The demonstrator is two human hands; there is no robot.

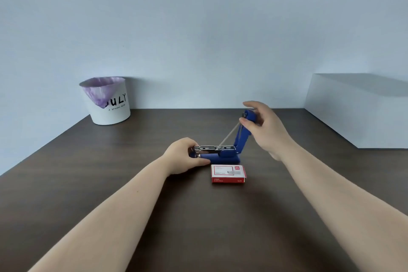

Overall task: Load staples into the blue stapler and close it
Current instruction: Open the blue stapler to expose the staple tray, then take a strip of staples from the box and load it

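The blue stapler [223,154] stands on the dark wooden table with its top arm swung up and back, the metal staple channel lying open and level. My left hand [185,155] grips the front end of the channel and base. My right hand [262,126] pinches the raised tip of the blue top arm, and a thin spring rod runs from there down to the channel. A red and white staple box [228,173] lies flat just in front of the stapler, touching neither hand.
A white bucket [111,104] with a purple liner and the letters "ULY" stands at the back left by the wall. A white box-shaped block [357,110] fills the right rear corner. The brown table [110,172] stretches toward me.
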